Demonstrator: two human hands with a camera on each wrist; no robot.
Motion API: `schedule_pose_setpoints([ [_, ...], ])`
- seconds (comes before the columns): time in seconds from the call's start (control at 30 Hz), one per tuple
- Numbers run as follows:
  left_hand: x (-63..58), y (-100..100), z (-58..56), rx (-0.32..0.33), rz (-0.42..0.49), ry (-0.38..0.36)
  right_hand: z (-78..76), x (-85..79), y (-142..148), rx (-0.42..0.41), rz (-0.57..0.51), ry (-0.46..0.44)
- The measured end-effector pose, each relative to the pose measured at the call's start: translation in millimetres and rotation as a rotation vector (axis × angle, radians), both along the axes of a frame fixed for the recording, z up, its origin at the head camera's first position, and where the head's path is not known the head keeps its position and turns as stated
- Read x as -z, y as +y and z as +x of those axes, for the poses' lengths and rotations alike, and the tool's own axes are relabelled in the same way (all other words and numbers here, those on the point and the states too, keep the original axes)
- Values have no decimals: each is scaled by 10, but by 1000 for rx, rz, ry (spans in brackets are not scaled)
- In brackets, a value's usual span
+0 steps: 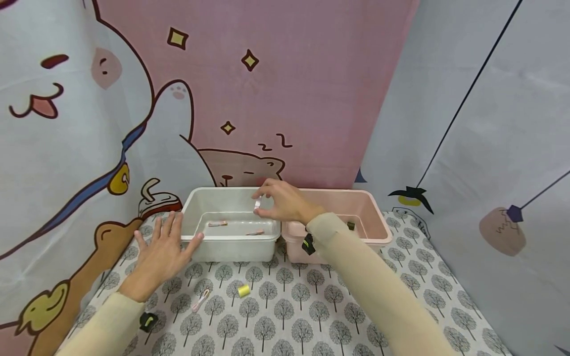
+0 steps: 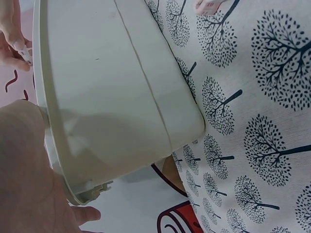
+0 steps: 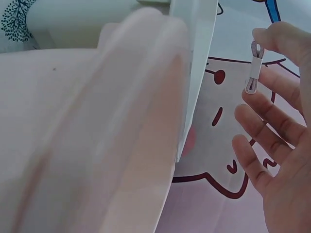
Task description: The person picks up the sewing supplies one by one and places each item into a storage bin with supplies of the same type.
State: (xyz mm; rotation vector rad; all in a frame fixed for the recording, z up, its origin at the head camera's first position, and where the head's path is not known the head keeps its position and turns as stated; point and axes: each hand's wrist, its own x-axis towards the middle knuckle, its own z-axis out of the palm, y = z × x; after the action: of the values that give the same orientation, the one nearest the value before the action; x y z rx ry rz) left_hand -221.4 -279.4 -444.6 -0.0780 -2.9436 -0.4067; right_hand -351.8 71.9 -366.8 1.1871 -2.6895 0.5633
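Note:
Between the thumb and fingertips of my right hand [image 1: 285, 201] is a small looped bundle of cord [image 3: 254, 68] with a white paper band round its middle. The hand is above the right end of the white bin [image 1: 231, 238], where it meets the pink bin. My left hand [image 1: 162, 249], its fingers spread, rests at the near left corner of the white bin's rim and grips nothing. Inside the white bin lie two small banded bundles, one to the left [image 1: 217, 224] and another to the right [image 1: 255, 233].
Beside the white bin stands a pink bin [image 1: 378, 241] with a small dark green item [image 1: 351, 226] in it. On the tree-print cloth [image 1: 285, 316] in front lie a yellow spool [image 1: 243, 290] and a pale pink bundle [image 1: 200, 300]. A printed curtain [image 1: 311, 99] hangs behind.

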Motion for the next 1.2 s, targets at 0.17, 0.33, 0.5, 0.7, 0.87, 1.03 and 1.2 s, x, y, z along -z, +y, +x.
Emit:
schedule_pose_setpoints([
  [0.17,-6,6,19,-1,8,6,-49,-19,-32,25,6,-18],
  [0.33,-6,10,22,-3,5,9,-80,-40,-58,53,25,-26],
  [0.5,5,8,15,-4,10,9,-95,-55,-83,73,42,-47],
  [0.7,23,-6,1,-2,16,2,-123,-55,-110,84,52,-43],
  [0.87,27,-9,3,3,16,4,-119,-48,-121,101,93,-52],
  [1.03,14,-7,3,1,13,1,-99,-29,-127,106,118,-56],
  [1.2,2,-1,8,1,11,3,-77,-19,-125,100,121,-41],
])
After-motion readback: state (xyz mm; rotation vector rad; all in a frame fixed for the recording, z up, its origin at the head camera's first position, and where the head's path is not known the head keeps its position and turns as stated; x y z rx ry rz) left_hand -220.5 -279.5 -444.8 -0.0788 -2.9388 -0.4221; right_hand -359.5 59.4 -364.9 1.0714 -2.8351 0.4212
